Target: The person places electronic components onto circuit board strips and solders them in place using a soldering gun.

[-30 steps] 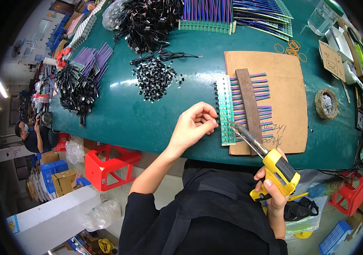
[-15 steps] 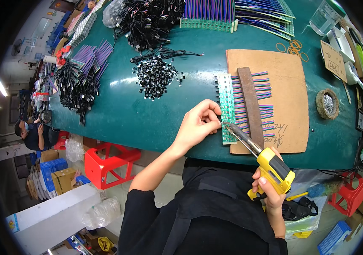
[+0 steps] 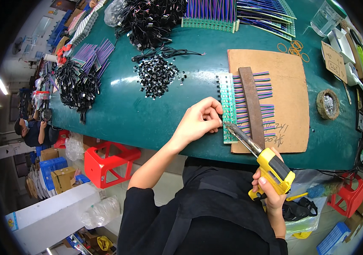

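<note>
My right hand [image 3: 271, 196] is wrapped round the handle of a yellow and black soldering gun [image 3: 275, 170]. Its dark tip reaches the left part of a green circuit board panel [image 3: 229, 97]. At the panel's left edge, my left hand [image 3: 197, 123] is closed in a pinch close to that tip; whatever lies between thumb and finger is hidden. Small black parts stick out along the upper left edge of the panel. Rows of coloured wires [image 3: 267, 108] run from its right side, under a brown flat bar [image 3: 251, 106], over a cardboard sheet [image 3: 292, 93].
A heap of small black connectors [image 3: 156, 78] lies left of the panel. Black cable bundles [image 3: 149, 21] and wired panels [image 3: 209, 23] fill the far side. A bowl of silvery bits [image 3: 328, 104], rubber bands [image 3: 295, 48] and a jar [image 3: 326, 17] stand rightward. Red stools [image 3: 105, 163] flank the table.
Both hands and the soldering gun keep nearly the same place at the panel. The whole view has shifted very slightly. A person far left has moved an arm.
</note>
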A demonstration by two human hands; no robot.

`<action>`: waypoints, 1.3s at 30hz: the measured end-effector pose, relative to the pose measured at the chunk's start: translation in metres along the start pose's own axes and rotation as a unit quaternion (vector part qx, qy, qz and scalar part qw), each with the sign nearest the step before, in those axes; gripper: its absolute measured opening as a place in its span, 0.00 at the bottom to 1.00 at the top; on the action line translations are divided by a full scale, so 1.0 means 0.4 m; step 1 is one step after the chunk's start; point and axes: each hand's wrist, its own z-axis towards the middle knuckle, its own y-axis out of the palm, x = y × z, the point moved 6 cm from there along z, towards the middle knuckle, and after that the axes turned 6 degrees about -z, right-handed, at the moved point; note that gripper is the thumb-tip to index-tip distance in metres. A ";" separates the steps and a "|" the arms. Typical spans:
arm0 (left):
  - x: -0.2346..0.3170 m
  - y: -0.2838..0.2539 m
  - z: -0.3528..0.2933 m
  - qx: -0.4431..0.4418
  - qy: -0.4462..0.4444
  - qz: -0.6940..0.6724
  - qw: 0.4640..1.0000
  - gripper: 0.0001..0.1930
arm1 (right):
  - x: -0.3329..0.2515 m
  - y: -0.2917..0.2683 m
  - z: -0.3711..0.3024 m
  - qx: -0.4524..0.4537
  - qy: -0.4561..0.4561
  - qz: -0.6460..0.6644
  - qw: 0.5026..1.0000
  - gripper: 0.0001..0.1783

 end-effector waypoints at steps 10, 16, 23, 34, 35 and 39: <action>0.001 0.000 -0.001 0.004 -0.001 0.007 1.000 0.10 | -0.001 -0.010 -0.010 0.019 -0.002 -0.017 1.000 0.37; 0.000 0.000 -0.001 0.006 0.001 0.010 1.000 0.10 | -0.002 -0.005 -0.006 -0.005 -0.011 -0.071 0.997 0.38; -0.002 0.002 -0.003 0.001 0.008 0.003 1.000 0.10 | -0.015 -0.018 -0.008 0.028 -0.049 0.005 0.998 0.40; 0.041 -0.020 -0.045 0.025 0.055 0.122 0.991 0.11 | -0.002 -0.004 -0.010 0.009 -0.018 -0.017 1.000 0.38; 0.047 -0.030 -0.047 0.042 0.067 0.148 0.986 0.10 | 0.001 -0.003 -0.008 0.007 -0.014 -0.035 0.999 0.37; 0.059 -0.086 -0.049 0.094 0.075 0.142 0.982 0.07 | 0.002 -0.004 -0.008 0.007 -0.015 -0.061 0.998 0.37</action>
